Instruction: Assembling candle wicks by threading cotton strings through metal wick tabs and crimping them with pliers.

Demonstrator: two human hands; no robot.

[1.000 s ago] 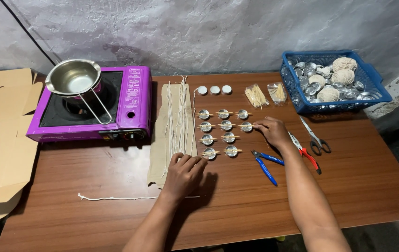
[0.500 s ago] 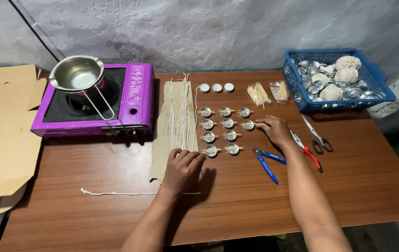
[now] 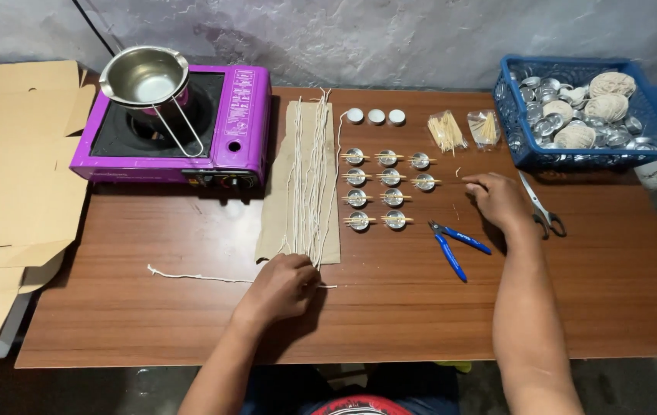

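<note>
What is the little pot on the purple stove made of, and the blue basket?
The pot looks like shiny bare metal, probably steel: it is silvery and mirrors light. The blue basket seems to be plastic: solid colour, moulded lattice walls. The stove looks like painted metal, though that is less sure.

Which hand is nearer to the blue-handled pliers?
Right. The right hand lies just up and right of the blue-handled pliers; the left hand rests well to their left, on a loose string.
</note>
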